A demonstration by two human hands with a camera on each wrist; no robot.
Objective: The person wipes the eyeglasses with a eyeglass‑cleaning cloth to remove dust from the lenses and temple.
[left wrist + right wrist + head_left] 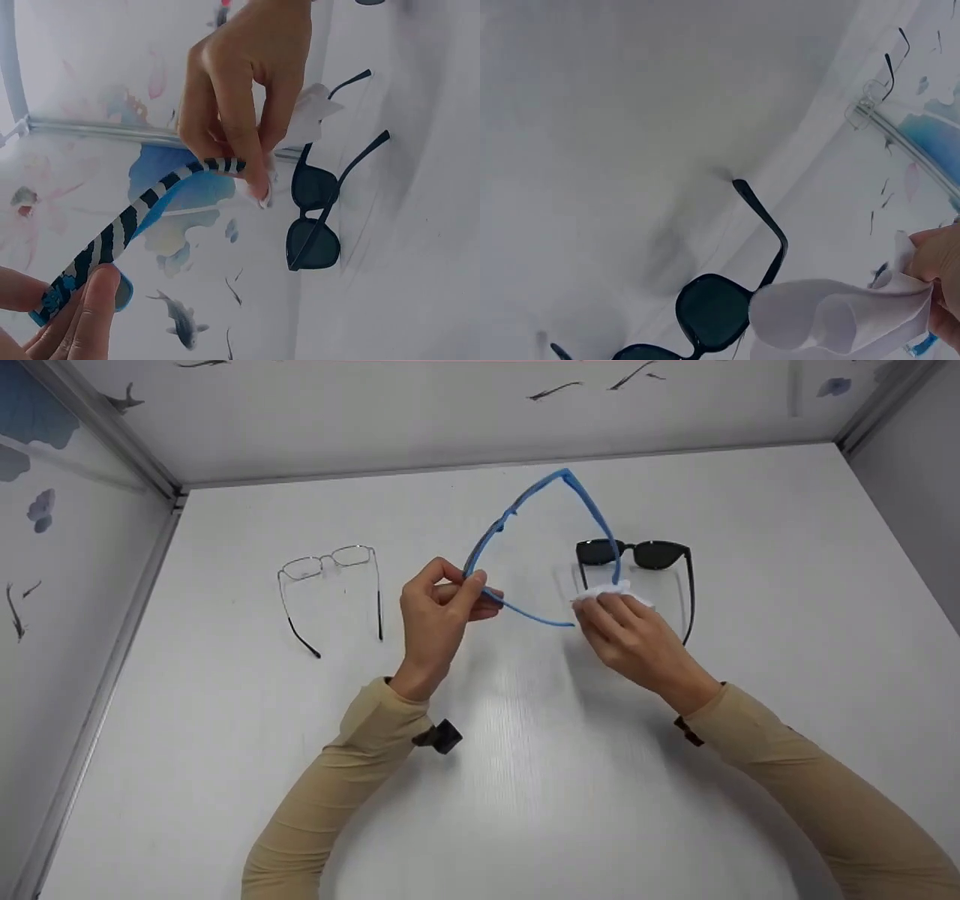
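Blue-framed glasses [591, 506] are held above the table by my left hand [439, 619], thumb and fingers pinching one corner of the frame near a hinge. In the left wrist view the outer side of a temple arm [112, 234] shows black and white stripes. My right hand [634, 641] pinches a white cloth [840, 315] at the tip of the temple arm farther from my left hand. The other temple arm hangs free, its tip pointing toward my right hand. Part of the cloth is hidden under my right fingers.
Black sunglasses [658, 554] lie on the white table [525, 810] behind and beneath my right hand. Thin metal-rimmed glasses [351, 556] lie to the left with temples unfolded. Printed panels [450, 420] wall the table's back and sides.
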